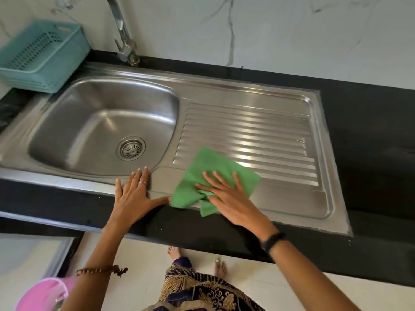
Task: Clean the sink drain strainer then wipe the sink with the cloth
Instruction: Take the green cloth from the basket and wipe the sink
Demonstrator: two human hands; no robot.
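A steel sink point(67, 113) with a ribbed drainboard point(258, 131) is set in a black counter. The round drain strainer point(130, 148) sits in the bottom of the basin. A green cloth point(202, 171) lies on the near edge of the drainboard. My right hand point(226, 198) presses flat on the cloth with fingers spread. My left hand point(134, 194) rests flat on the sink's front rim, just left of the cloth, holding nothing; its thumb nearly touches the cloth.
A teal plastic basket point(42, 57) stands at the back left of the counter. The chrome tap point(123, 32) rises behind the basin. A pink bucket point(42, 295) is on the floor at lower left. The black counter point(370, 142) extends right.
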